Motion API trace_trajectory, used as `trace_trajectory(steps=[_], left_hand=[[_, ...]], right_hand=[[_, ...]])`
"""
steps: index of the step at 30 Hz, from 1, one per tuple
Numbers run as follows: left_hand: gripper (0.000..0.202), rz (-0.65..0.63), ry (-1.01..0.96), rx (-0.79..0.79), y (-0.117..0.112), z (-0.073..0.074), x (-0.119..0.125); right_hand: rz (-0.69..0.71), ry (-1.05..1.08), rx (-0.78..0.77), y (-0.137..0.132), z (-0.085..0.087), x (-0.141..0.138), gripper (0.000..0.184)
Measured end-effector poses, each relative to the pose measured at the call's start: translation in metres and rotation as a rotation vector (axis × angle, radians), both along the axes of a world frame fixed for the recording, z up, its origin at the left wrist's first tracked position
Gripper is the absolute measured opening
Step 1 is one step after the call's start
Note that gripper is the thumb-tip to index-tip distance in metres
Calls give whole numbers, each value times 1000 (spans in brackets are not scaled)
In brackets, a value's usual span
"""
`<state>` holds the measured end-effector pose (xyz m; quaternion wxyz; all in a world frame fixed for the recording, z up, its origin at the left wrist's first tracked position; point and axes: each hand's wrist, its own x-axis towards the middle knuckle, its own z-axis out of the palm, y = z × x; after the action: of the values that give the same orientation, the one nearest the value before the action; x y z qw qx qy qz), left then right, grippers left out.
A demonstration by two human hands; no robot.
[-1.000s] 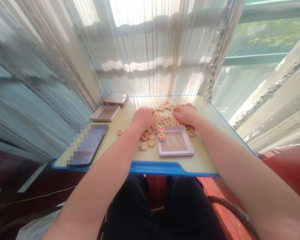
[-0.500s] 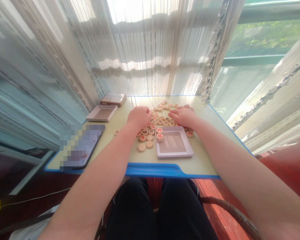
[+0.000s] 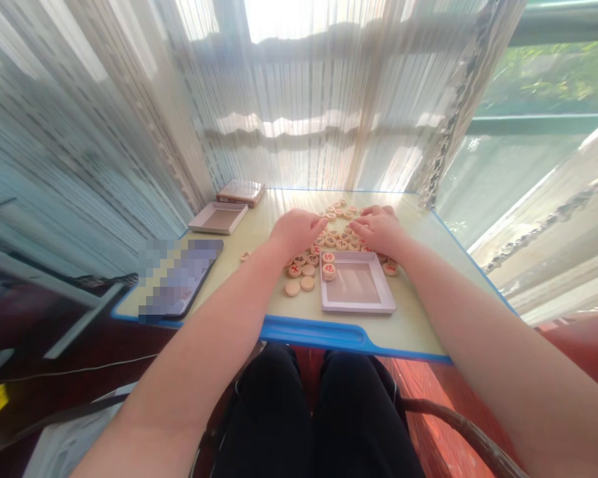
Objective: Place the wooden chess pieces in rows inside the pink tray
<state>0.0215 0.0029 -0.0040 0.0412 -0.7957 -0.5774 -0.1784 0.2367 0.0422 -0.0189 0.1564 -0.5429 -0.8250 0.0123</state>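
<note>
Round wooden Chinese chess pieces [image 3: 341, 244] with red or black characters lie in a loose heap across the middle of the table. My left hand [image 3: 299, 228] is at the heap's left side, its fingers curled in and its thumb pointing right; whatever its fingers hold is hidden. On the right side, my right hand [image 3: 379, 224] lies low over the pieces with fingers stretched out, fingertips close to a piece [image 3: 347, 229]. Nearer me stands a shallow white box tray [image 3: 357, 308], with red-marked pieces [image 3: 329, 269] along its left side.
Several blank-faced pieces [image 3: 292, 288] lie left of the tray. A tablet with a blurred screen [image 3: 192, 272], a second shallow box tray [image 3: 219, 229] and a flat brown box [image 3: 240, 191] sit on the table's left. Blue edging [image 3: 319, 333] borders the table; curtains hang behind it.
The view has shifted, so everything sits further right. My left thumb now shows, pointing right, where the hand looked more closed before. My right hand stays over the pieces.
</note>
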Motion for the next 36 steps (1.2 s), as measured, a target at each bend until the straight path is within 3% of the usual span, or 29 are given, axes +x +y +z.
trace_trajectory(steps=[5,10,13,16,22,26,31,36], left_hand=[[56,48,-6,-79,0,0,-1],[45,-40,-120,-87,-5,1,-4],[47,-161,-116,-173,-8,3,-4],[34,-272,-97,-243,-8,4,-5],[19,-312,-159,-204,-11,9,-2],[18,-289,-208,-289,-16,15,-2],[24,-209,-248,-536,-17,18,-10],[24,-189,-269,-574,-14,15,-12]], right_hand=[[22,162,116,0,-2,1,41],[80,321,93,-16,13,-2,28],[128,325,129,-25,19,-3,26],[175,319,154,-29,21,-2,23],[162,186,115,-32,21,-2,13],[165,126,36,-39,24,-7,14],[91,55,-110,-49,34,-10,23],[168,-3,-360,-59,45,-9,19]])
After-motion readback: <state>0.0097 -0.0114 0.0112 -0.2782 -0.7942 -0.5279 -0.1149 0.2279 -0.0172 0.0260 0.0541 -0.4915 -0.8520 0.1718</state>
